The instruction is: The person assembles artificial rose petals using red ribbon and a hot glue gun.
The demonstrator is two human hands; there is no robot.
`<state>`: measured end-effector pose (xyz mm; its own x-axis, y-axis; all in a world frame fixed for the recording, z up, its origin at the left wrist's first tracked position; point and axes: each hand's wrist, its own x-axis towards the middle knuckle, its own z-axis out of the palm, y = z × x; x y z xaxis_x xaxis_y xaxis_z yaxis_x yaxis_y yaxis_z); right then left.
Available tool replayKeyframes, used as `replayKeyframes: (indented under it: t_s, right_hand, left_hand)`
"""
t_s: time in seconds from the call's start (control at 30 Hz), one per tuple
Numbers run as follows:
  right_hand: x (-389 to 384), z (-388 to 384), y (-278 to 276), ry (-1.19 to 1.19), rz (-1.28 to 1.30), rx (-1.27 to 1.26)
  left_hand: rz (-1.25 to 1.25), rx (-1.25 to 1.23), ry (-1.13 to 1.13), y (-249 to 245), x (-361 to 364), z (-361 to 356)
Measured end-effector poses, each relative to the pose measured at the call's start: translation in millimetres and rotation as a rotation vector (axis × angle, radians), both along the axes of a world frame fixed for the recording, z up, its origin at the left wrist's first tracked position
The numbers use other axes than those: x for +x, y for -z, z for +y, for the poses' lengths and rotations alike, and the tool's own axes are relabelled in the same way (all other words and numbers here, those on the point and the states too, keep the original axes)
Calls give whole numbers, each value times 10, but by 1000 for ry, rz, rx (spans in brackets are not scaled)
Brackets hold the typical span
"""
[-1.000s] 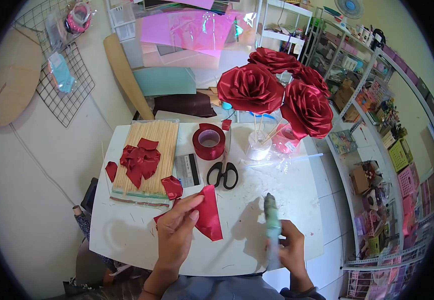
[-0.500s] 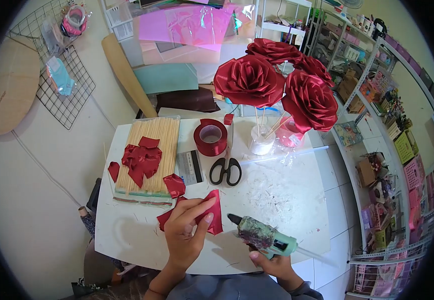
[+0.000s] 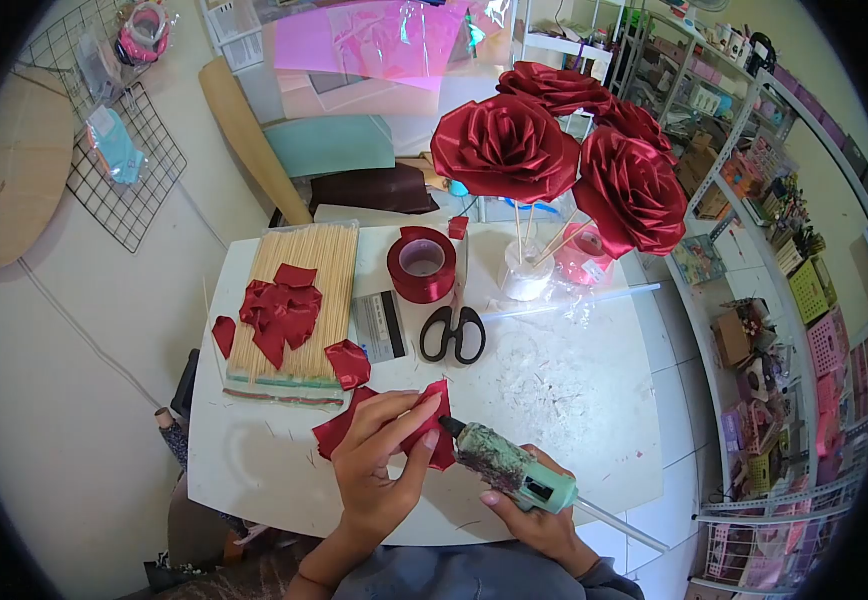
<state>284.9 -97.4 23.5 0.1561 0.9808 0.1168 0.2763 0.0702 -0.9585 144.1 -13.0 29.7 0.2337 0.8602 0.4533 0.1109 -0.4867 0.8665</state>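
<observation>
Between its thumb and fingers my left hand (image 3: 382, 462) pinches a red satin ribbon piece (image 3: 438, 418) near the table's front. A second red piece (image 3: 332, 430) lies on the table just left of that hand. My right hand (image 3: 536, 520) is wrapped round a green glue gun (image 3: 510, 468) with dark smears on its body. A glue stick (image 3: 622, 524) pokes out of its back end. The black nozzle (image 3: 450, 427) is at the right edge of the held ribbon piece; whether it touches cannot be made out.
Black-handled scissors (image 3: 452, 335) and a red ribbon roll (image 3: 421, 264) lie beyond my hands. Cut red petals (image 3: 282, 310) rest on a bundle of wooden sticks (image 3: 339, 270). Large red ribbon roses (image 3: 506, 150) stand on sticks in a white holder (image 3: 526, 272). Shelves (image 3: 744, 350) line the right.
My right hand has brought the glue gun left and up, so its nozzle meets the edge of the ribbon piece. My left hand keeps its pinch, nearly in place.
</observation>
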Motion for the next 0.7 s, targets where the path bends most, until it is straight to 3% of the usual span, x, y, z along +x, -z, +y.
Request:
replayKeyframes:
  t_s: [0.43, 0.7]
  right_hand:
    - [-12, 16, -18, 4, -18, -4]
    - [4, -5, 60, 84, -26, 16]
  left_hand:
    - [55, 57, -1, -1, -14, -1]
    - [-61, -43, 37, -6, -12, -17]
